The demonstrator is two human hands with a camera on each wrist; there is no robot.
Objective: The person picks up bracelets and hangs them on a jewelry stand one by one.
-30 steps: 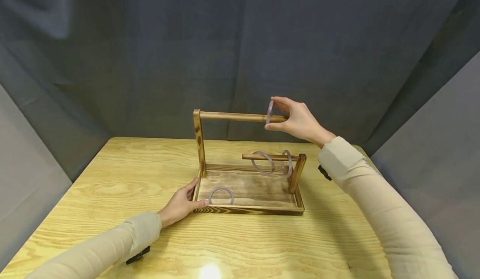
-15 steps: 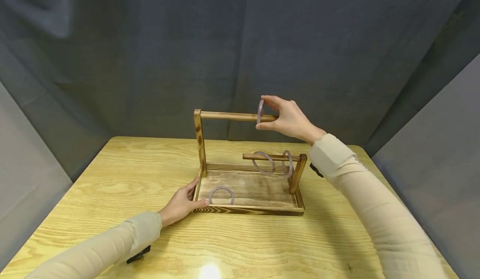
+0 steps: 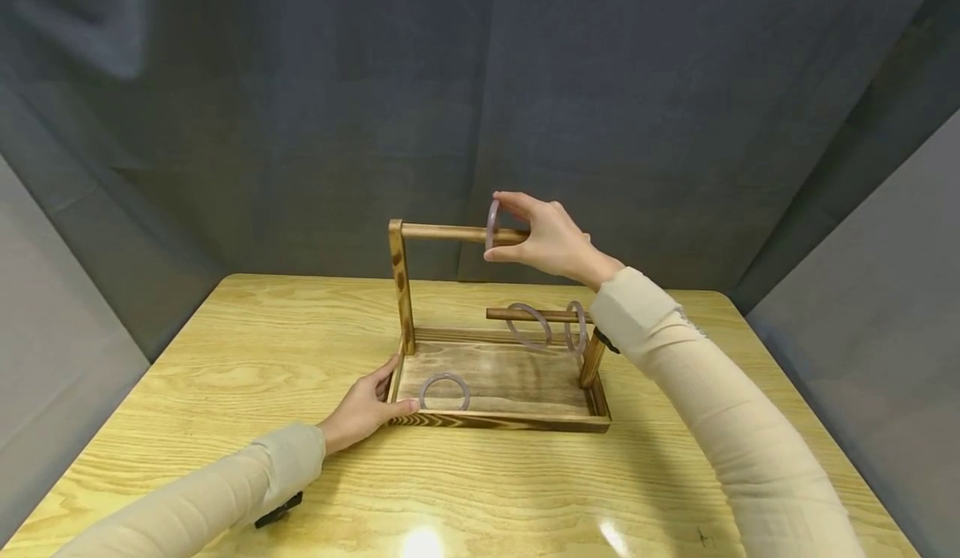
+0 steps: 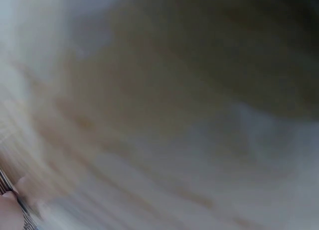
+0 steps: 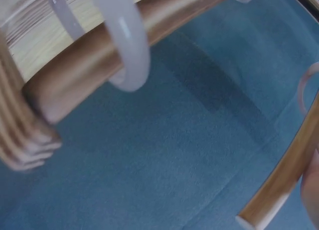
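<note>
A wooden bangle stand with a tray base [image 3: 510, 420] rests on the table. Pinched upright between thumb and fingers of my right hand [image 3: 558, 241], a pale lilac bangle [image 3: 492, 223] encircles the upper bar [image 3: 442, 231]. That bar's free end [image 5: 254, 217] shows in the right wrist view. Two similar bangles, one to the left [image 3: 546, 331] and one to the right [image 3: 582, 329], hang on the lower bar [image 3: 498, 314]. Another bangle [image 3: 446, 376] leans inside the tray's front left. My left hand [image 3: 360, 412] grips the tray's left front corner, thumb on the front rim.
The left post [image 3: 401, 291] bears the upper bar; a shorter right post [image 3: 592, 362], partly behind my right sleeve [image 3: 675, 350], bears the lower one. Dark cloth [image 3: 337, 125] hangs behind the wooden table [image 3: 262, 358]. The left wrist view is mostly blurred.
My right hand has moved left along the upper bar, carrying its bangle toward the left post. My left hand stays on the tray corner, and the other bangles keep their places.
</note>
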